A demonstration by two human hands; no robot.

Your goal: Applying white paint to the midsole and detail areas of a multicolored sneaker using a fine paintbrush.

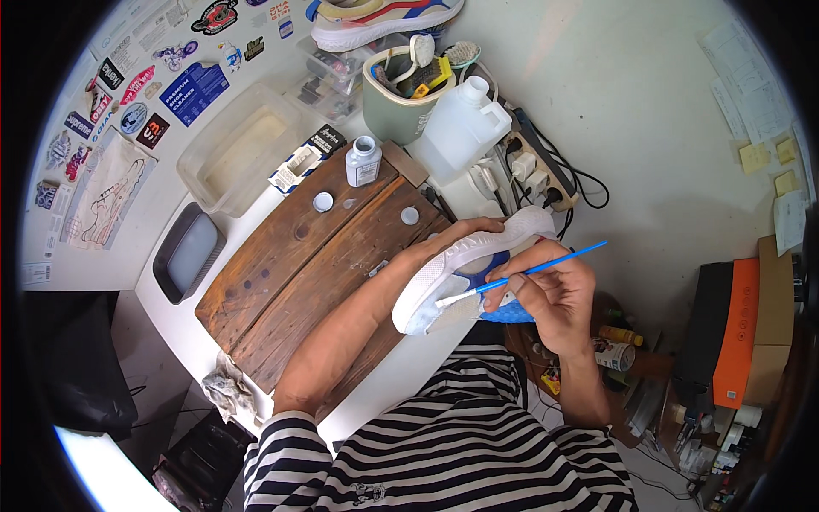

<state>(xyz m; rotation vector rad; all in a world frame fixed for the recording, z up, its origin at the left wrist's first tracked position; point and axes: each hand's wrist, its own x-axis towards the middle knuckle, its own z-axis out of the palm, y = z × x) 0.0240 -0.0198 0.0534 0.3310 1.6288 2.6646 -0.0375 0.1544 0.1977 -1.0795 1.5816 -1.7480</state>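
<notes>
Sole turned up and away, a white sneaker (415, 294) with grey mesh and blue parts is tilted over the table's right edge. My left hand (456, 235) reaches behind it and holds it; some of its fingers are hidden by the shoe. Pinched in my right hand (554, 290) is a slim blue paintbrush (567, 257). Its white bristles lie against the pale mesh near the toe. Beyond my left forearm, an uncapped small bottle (363, 164) stands on the wooden board (281, 273), near a round white cap (322, 202) and another small round lid (410, 215).
Clear plastic tub (226, 154), dark tray (183, 256) and crumpled rag (229, 386) sit left. At the back are a small open box (294, 171), a green bucket of brushes (397, 115), a white jug (465, 124) and a power strip (554, 175) with cables. Shoeboxes (738, 320) stand right.
</notes>
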